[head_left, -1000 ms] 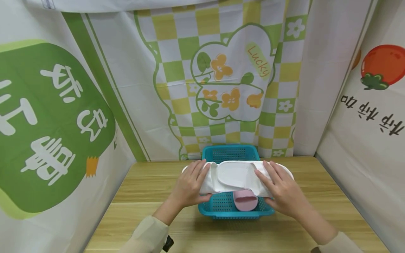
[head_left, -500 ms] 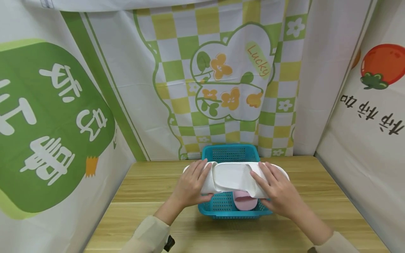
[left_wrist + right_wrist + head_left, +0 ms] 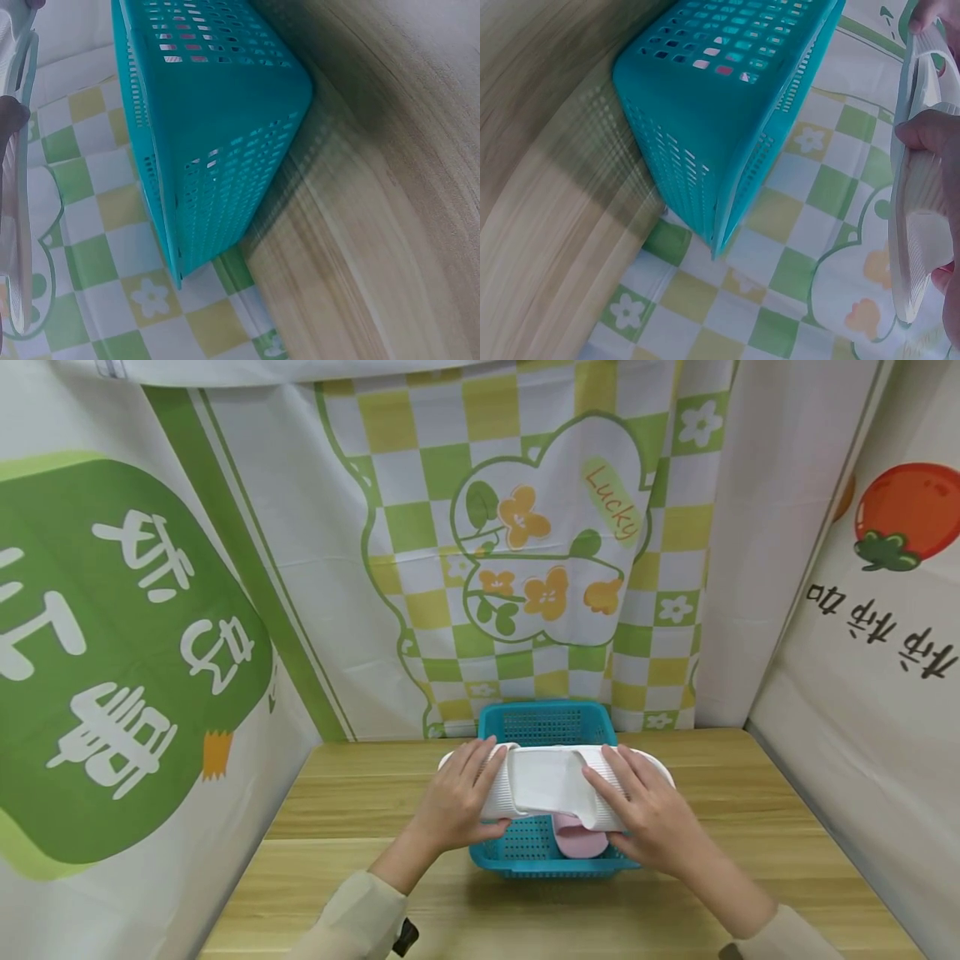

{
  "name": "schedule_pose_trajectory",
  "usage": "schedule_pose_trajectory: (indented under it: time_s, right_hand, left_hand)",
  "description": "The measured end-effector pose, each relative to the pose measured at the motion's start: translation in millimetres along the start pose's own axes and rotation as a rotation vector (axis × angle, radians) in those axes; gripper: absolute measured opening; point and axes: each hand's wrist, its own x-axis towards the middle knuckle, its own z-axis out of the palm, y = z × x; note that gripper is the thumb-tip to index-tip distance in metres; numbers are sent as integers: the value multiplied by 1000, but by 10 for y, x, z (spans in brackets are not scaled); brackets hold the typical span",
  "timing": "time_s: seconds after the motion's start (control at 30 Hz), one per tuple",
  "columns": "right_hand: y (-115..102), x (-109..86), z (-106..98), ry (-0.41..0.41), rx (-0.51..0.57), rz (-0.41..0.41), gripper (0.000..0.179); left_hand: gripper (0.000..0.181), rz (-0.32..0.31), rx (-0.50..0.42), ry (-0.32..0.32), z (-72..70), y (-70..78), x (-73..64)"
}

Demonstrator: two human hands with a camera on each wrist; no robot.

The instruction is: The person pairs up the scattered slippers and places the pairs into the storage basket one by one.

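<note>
Two white slippers (image 3: 546,781) with ribbed straps are held level above a blue basket (image 3: 517,867), one sole overlapping the other. My left hand (image 3: 457,793) grips the left slipper at its strap, fingers over the top and thumb on the near side. At the other end, my right hand (image 3: 652,814) grips the right slipper the same way. Inside the basket lies a pink slipper (image 3: 583,842), partly hidden under the white ones. The right wrist view shows the white slippers (image 3: 909,247) side-on, with a thumb (image 3: 930,129) pressed against the sole.
The perforated basket stands on a wooden table (image 3: 345,810), close to the back curtain (image 3: 540,677) with green and yellow checks. White printed cloths hang on the left (image 3: 135,635) and right (image 3: 885,635). Bare wood lies on both sides of the basket.
My right hand has moved left and my left hand slightly right. The two white slippers have slid closer together, overlapping more, and stay above the basket.
</note>
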Motion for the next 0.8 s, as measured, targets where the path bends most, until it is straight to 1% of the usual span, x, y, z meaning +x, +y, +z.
schedule_pose_trajectory:
  time_s: [0.23,0.53,0.8]
  right_hand:
    - [-22,27,34,22,-3,-18,95]
    - [-52,63,35,-5,-5,-11,95]
    - [-77,76,54,6,6,-15,97]
  left_hand:
    - [100,2,-2,-2,-4,15,18]
    - [100,6,1,-13,1,32,45]
    - [100,10,8,-3,22,52,43]
